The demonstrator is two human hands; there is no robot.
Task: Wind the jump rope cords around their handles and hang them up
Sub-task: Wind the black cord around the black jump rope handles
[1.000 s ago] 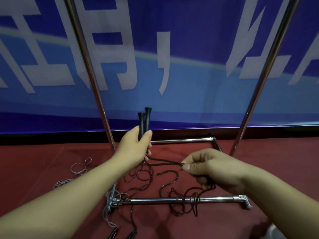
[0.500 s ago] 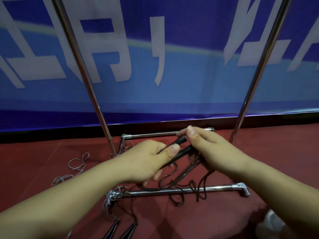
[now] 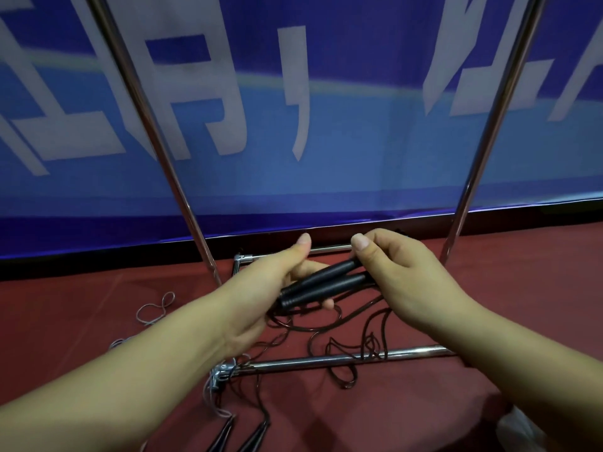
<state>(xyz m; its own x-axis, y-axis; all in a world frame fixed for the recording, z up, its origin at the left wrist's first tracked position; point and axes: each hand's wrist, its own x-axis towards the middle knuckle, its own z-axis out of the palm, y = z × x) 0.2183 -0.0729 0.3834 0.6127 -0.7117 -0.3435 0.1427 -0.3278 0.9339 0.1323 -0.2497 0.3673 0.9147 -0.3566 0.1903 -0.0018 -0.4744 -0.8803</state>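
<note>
Left hand [image 3: 261,288] and right hand [image 3: 401,275] both grip the paired black handles [image 3: 323,283]; dark cord [image 3: 329,327] trails onto the floor [image 3: 81,305].

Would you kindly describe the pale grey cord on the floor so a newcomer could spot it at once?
Start at the chrome rack's left upright pole and follow it down to the red floor. Just left of its foot lies the pale grey cord, looped like a figure eight. Unlike the dark cord tangled under the hands, it is light and untouched.
</note>
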